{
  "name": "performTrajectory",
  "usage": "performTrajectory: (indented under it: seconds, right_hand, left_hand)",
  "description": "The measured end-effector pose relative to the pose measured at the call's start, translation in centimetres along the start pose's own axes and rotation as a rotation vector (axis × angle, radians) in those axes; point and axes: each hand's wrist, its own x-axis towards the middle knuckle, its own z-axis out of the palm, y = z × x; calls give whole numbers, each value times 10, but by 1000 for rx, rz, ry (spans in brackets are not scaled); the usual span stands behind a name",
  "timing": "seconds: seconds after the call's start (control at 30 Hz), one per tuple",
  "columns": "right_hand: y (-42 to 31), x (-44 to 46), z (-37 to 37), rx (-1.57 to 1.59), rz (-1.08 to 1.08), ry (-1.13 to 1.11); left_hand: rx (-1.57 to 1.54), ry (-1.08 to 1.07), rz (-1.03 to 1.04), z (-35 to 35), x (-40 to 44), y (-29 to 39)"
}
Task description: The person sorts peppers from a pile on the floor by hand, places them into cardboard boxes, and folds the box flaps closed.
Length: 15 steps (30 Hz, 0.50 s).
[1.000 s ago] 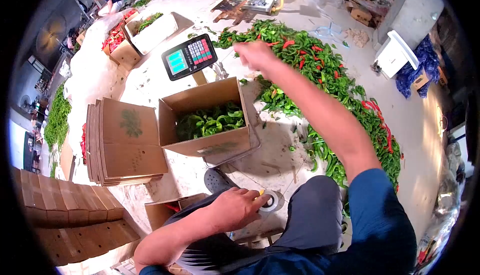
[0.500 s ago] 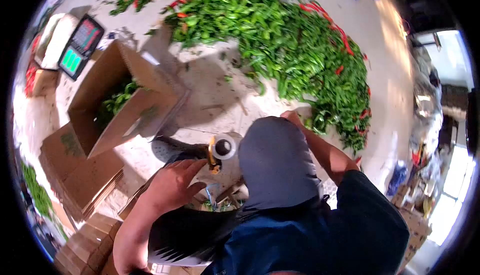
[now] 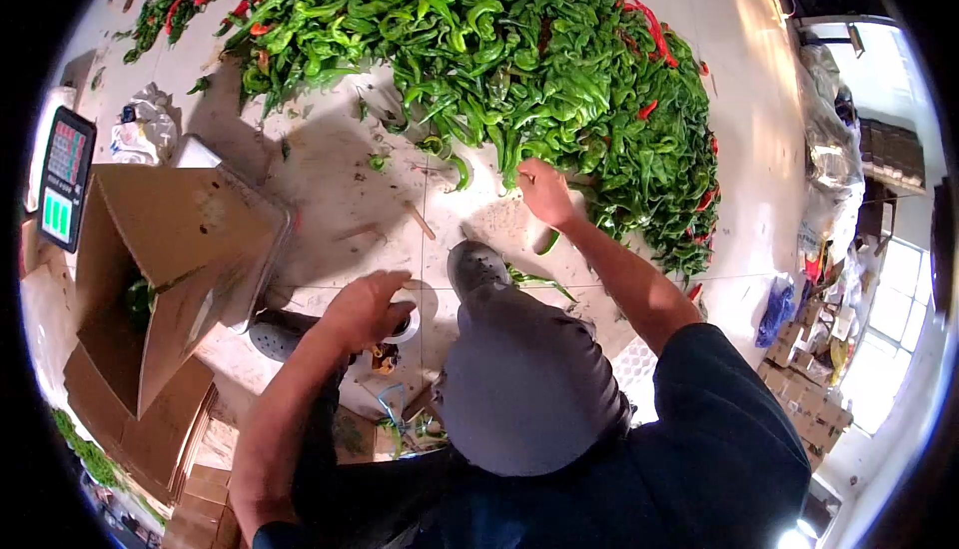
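My right hand is at the near edge of a large heap of green peppers. Its fingers are curled together beside a pepper, and whether they grip one is hidden. My left hand is open, thumb apart from the fingers, and nothing shows in it. Just below it a tape roll is partly covered by the hand, with an orange-yellow part next to it. One loose green pepper lies on the floor below my right wrist.
On the left an open cardboard box with some green inside rests on a scale platform. The scale display stands behind it. Flattened cardboard lies nearer. Red peppers mix into the heap. My grey shoe is between my hands.
My right hand has come out from behind my knee to the heap's edge. My left hand has moved forward over the tape roll. The view has shifted, bringing the heap closer.
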Motion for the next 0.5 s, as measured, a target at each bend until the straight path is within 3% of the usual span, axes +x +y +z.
performTrajectory:
  seconds: [0.13, 0.33, 0.4, 0.5]
  right_hand:
    - [-33, 17, -33, -125, 178, -16]
    - [-48, 54, -98, -426, -29, 229]
    - [-56, 80, -128, -430, 106, 170]
    - [-47, 119, -159, -381, 117, 31]
  left_hand:
    - [-336, 9, -127, 24, 62, 13]
    - [-1049, 4, -153, 81, 118, 33]
    - [-1234, -49, -203, 89, 141, 44]
    - [-1523, -57, -207, 103, 177, 59]
